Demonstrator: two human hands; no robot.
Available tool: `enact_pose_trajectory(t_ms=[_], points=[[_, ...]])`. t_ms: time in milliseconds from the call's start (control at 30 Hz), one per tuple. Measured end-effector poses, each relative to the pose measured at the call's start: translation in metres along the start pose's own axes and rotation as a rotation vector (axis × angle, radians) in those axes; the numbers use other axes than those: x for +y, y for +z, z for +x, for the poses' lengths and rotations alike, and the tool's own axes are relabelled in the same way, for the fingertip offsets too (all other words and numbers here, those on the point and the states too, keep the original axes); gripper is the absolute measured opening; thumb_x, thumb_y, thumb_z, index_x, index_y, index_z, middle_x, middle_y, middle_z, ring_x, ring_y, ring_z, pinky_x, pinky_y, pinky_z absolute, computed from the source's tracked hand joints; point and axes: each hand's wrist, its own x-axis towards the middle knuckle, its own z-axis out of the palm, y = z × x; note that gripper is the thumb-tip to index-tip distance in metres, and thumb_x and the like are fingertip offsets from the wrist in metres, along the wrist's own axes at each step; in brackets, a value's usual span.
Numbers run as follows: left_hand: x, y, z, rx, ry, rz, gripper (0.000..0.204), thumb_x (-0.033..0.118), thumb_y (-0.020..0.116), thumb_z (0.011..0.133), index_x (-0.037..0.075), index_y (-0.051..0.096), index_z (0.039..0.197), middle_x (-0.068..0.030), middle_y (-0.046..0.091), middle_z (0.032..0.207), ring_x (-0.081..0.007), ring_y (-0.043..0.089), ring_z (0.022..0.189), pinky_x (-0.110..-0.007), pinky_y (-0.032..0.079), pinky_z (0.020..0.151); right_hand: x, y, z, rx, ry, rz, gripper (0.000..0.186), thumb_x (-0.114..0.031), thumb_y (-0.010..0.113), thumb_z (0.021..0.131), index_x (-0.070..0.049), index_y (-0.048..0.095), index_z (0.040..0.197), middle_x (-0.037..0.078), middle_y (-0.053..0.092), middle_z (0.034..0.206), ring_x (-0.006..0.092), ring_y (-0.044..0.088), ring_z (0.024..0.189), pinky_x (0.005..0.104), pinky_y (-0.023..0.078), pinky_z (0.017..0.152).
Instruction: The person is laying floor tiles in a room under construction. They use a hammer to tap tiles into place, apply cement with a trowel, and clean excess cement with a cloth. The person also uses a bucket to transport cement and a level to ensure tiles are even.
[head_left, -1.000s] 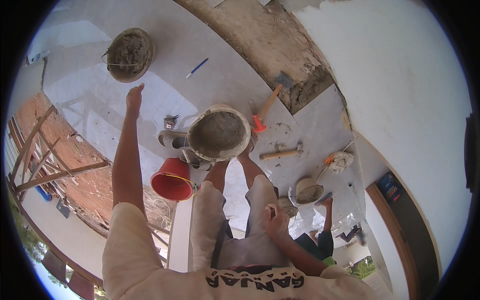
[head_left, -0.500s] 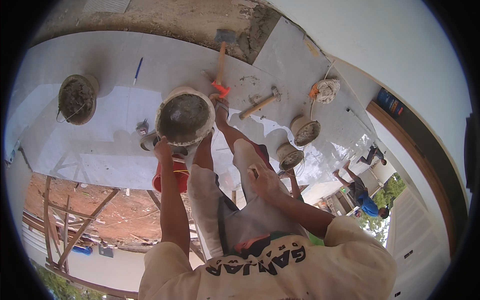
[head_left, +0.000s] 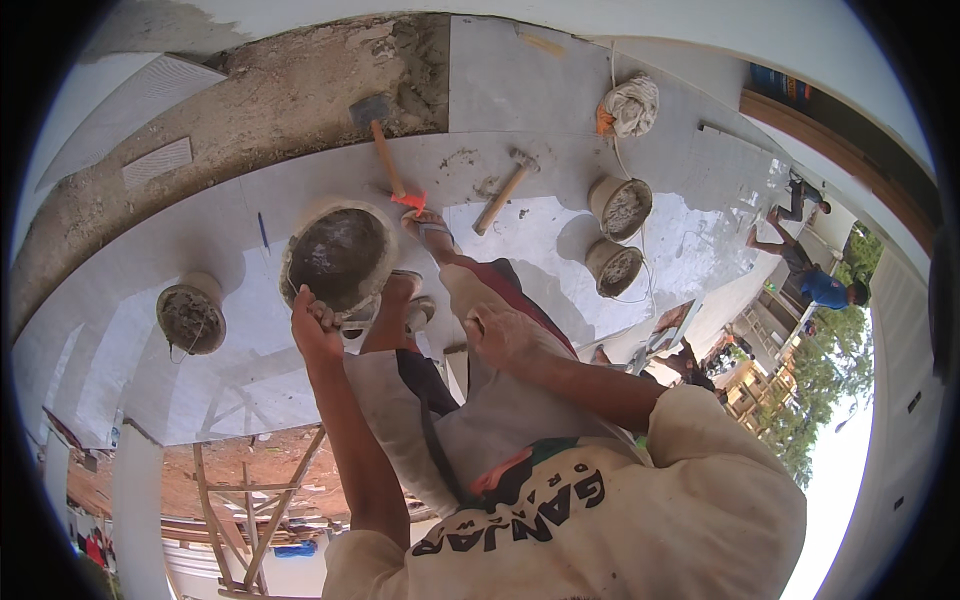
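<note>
A large bucket (head_left: 388, 250) filled with wet grey mortar (head_left: 340, 260) is by my feet, slightly left of centre. My left hand (head_left: 317, 322) is closed at its near-left edge; whether the fingers grip the rim or the wire handle is unclear. Over my right thigh, my right hand (head_left: 500, 338) is curled into a fist, and anything inside it is hidden. A wooden-handled hammer (head_left: 505, 195) lies beyond my right foot. Next to that foot is a tool with a flat dark blade, a wooden handle (head_left: 386, 160) and a red end.
Smaller mortar buckets stand at left (head_left: 190, 318) and right (head_left: 620, 208) on large grey tiles (head_left: 545, 90). A blue pen-like stick (head_left: 263, 230) and a bundled pale cloth (head_left: 632, 105) with a cord lie there too. Bare rough screed (head_left: 290, 85) borders the tiles. Another person (head_left: 820, 288) is at far right.
My view has turned, so the floor and its tools appear shifted. The red bucket seen under my left forearm is out of sight. My left hand stays at the large bucket's edge.
</note>
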Motion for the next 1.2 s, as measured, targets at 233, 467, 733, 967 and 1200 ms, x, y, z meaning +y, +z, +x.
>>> enact_pose_trajectory(t_ms=[233,467,733,967,1200], points=[[0.055,0.044,0.041,-0.17,0.114,0.131,0.022,0.024,0.063,0.097,0.016,0.051,0.081,0.0074,0.031,0.06,-0.0083,0.027,0.047,-0.03,0.027,0.049,-0.04,0.0,0.007,-0.026,0.131,0.099,0.027,-0.032,0.046,0.099,-0.008,0.057,0.107,0.017,0.067,0.107,0.0401,0.066,0.092,0.0529,0.05,0.082],[0.118,0.095,0.076,-0.234,0.127,0.3,0.026,0.023,0.064,0.097,0.017,0.047,0.078,0.0077,0.029,0.061,-0.0079,0.026,0.051,-0.029,0.026,0.052,-0.094,0.062,-0.006,0.085,0.279,0.273,0.025,-0.034,0.051,0.098,-0.012,0.06,0.107,0.013,0.068,0.105,0.0387,0.066,0.092,0.0523,0.049,0.083],[0.14,0.094,0.126,-0.21,0.197,0.612,0.024,0.022,0.07,0.093,0.012,0.051,0.081,0.0059,0.029,0.065,-0.0092,0.024,0.054,-0.03,0.025,0.053,-0.162,0.068,-0.021,0.369,0.283,0.57,0.013,-0.023,0.061,0.094,-0.011,0.061,0.1,0.012,0.068,0.097,0.0374,0.067,0.084,0.0502,0.052,0.073],[0.13,0.103,0.136,0.057,0.338,0.791,0.023,0.019,0.072,0.089,0.009,0.054,0.081,0.0051,0.033,0.069,-0.0083,0.03,0.055,-0.03,0.025,0.048,-0.149,0.103,-0.019,0.387,0.372,0.72,0.014,-0.021,0.059,0.094,-0.01,0.06,0.103,0.013,0.067,0.099,0.0386,0.066,0.087,0.0513,0.051,0.078],[0.129,0.111,0.124,0.041,0.377,0.841,0.018,0.022,0.071,0.089,0.006,0.064,0.093,0.0021,0.05,0.073,-0.0118,0.039,0.053,-0.029,0.031,0.048,-0.102,0.096,-0.004,0.433,0.322,0.783,0.013,-0.019,0.059,0.095,-0.01,0.06,0.104,0.014,0.064,0.097,0.038,0.065,0.085,0.0502,0.051,0.074]])
